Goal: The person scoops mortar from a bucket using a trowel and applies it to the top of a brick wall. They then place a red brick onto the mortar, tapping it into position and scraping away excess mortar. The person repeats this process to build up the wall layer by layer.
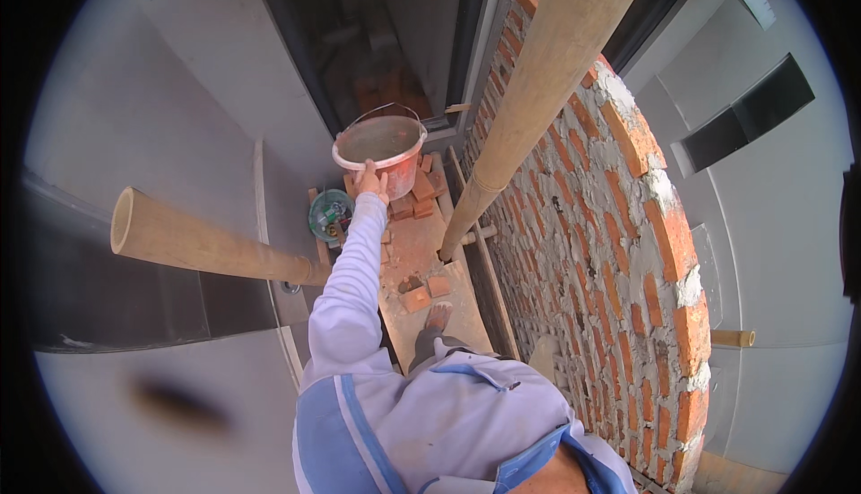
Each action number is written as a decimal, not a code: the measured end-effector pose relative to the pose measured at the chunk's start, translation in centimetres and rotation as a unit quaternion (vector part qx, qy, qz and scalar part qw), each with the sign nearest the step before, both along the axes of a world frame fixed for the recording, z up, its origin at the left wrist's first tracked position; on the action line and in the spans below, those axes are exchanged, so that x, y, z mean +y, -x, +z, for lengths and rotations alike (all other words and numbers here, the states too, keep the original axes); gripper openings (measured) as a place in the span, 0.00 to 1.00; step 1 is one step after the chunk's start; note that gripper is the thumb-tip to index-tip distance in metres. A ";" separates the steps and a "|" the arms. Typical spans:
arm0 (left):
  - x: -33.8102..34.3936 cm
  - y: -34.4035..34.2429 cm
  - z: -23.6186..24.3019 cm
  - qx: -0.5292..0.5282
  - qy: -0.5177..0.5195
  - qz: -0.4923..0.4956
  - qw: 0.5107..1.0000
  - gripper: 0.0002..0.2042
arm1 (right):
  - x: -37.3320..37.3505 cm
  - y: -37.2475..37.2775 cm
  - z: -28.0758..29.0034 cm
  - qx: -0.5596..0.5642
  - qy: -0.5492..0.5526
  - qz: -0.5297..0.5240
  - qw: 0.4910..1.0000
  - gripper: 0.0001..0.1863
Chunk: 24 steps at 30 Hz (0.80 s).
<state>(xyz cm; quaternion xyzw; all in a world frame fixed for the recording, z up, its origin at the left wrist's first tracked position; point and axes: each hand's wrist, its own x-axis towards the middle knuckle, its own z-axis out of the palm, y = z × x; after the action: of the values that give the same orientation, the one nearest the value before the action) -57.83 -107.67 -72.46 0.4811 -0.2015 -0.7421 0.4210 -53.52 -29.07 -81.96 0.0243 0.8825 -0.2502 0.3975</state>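
My left arm reaches forward, and my left hand [369, 182] is closed on the near rim of a red bucket [401, 174]. The bucket has a pale, dirty rim, a raised wire handle and grey stuff inside that looks like mortar. It sits at or just above stacked red bricks [423, 200]; whether it rests on them I cannot tell. My right hand is out of sight. A pale flat shape [543, 353] shows between my body and the brick wall [583, 252], too unclear to name.
Thick bamboo poles [529, 91] rise to my right and a bamboo pole [197, 241] juts out at left. A green basin [330, 214] with small items stands left of the bucket. Loose bricks [415, 299] lie on the plank platform [462, 301] by my foot. A dark glass door [377, 28] is ahead.
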 end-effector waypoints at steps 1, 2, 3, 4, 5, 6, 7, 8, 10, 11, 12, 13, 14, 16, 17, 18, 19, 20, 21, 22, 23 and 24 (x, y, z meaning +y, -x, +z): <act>-3.1 3.0 4.0 -0.012 -0.025 -0.052 0.998 0.26 | -0.7 0.5 0.1 0.006 -0.004 0.003 1.000 0.19; -5.8 4.7 6.7 -0.021 0.030 -0.038 0.999 0.30 | -1.4 1.2 0.3 0.011 -0.005 0.013 1.000 0.19; -9.0 5.2 8.0 -0.035 0.038 -0.050 0.997 0.32 | -2.1 2.4 0.3 0.014 -0.003 0.032 0.999 0.19; -10.1 6.2 9.6 -0.109 0.073 -0.039 0.991 0.33 | -2.7 3.1 0.2 0.016 -0.003 0.041 0.999 0.19; -10.0 6.4 10.4 -0.195 0.170 -0.095 0.961 0.31 | -3.2 3.8 0.1 0.020 -0.004 0.049 0.999 0.19; -10.2 5.3 8.6 -0.228 0.300 -0.118 0.919 0.28 | -3.7 4.7 0.0 0.022 -0.004 0.065 0.998 0.19; -10.0 3.8 6.8 -0.257 0.423 -0.138 0.858 0.26 | -4.2 5.9 -0.2 0.026 -0.004 0.083 0.996 0.19; -6.3 3.6 6.4 -0.199 0.370 -0.217 0.881 0.24 | -4.1 5.6 -0.3 0.028 -0.011 0.080 0.996 0.19; 1.8 -1.2 2.8 -0.137 0.278 -0.315 0.897 0.20 | -4.6 6.7 -1.0 0.034 -0.012 0.105 0.994 0.19; 6.8 -4.2 -0.7 -0.162 0.212 -0.318 0.910 0.18 | -4.7 7.4 -1.6 0.041 -0.015 0.124 0.991 0.19; 10.0 -9.9 -10.1 -0.206 0.264 -0.361 0.870 0.18 | -5.1 8.7 -1.9 0.046 -0.013 0.164 0.985 0.19; 16.4 -13.9 -14.1 -0.252 0.189 -0.431 0.846 0.18 | -4.8 9.5 -2.8 0.059 -0.019 0.186 0.981 0.19; 23.0 -16.3 -11.0 -0.382 0.148 -0.530 0.742 0.24 | -3.9 10.5 -3.9 0.079 -0.030 0.202 0.976 0.19; 35.9 -23.9 -13.5 -0.453 0.057 -0.611 0.646 0.33 | -2.7 12.2 -5.1 0.109 -0.057 0.280 0.952 0.19; 39.8 -32.2 -20.5 -0.264 -0.092 -0.637 0.718 0.39 | -2.2 8.5 -5.1 0.089 -0.057 0.292 0.951 0.19; 44.0 -32.2 -17.8 -0.323 -0.118 -0.626 0.699 0.38 | -2.2 11.4 -6.6 0.136 -0.068 0.330 0.932 0.19; 47.9 -32.6 -15.3 -0.334 -0.159 -0.586 0.721 0.38 | -2.7 13.8 -7.0 0.158 -0.071 0.367 0.914 0.19; 50.0 -33.8 -13.1 -0.337 -0.196 -0.551 0.738 0.38 | -4.5 14.8 -6.0 0.073 -0.065 0.357 0.929 0.17; 52.1 -34.6 -11.4 -0.328 -0.227 -0.512 0.761 0.37 | -7.3 16.2 -4.2 -0.068 -0.061 0.310 0.946 0.16; 53.0 -35.2 -9.7 -0.322 -0.248 -0.474 0.781 0.37 | -10.0 16.5 -2.9 -0.182 -0.064 0.249 0.949 0.14; 53.9 -35.2 -8.7 -0.304 -0.265 -0.435 0.805 0.37 | -11.9 17.3 -2.2 -0.261 -0.089 0.201 0.940 0.12; 54.5 -35.1 -7.7 -0.284 -0.278 -0.399 0.826 0.37 | -12.2 17.9 -3.5 -0.329 -0.140 0.173 0.918 0.12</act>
<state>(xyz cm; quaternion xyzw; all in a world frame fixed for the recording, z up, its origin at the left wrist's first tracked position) -22.75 -53.15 -80.20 0.6453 -0.2712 -0.7005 -0.1391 -71.43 -41.26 -85.44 0.0076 0.7185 -0.0293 0.6949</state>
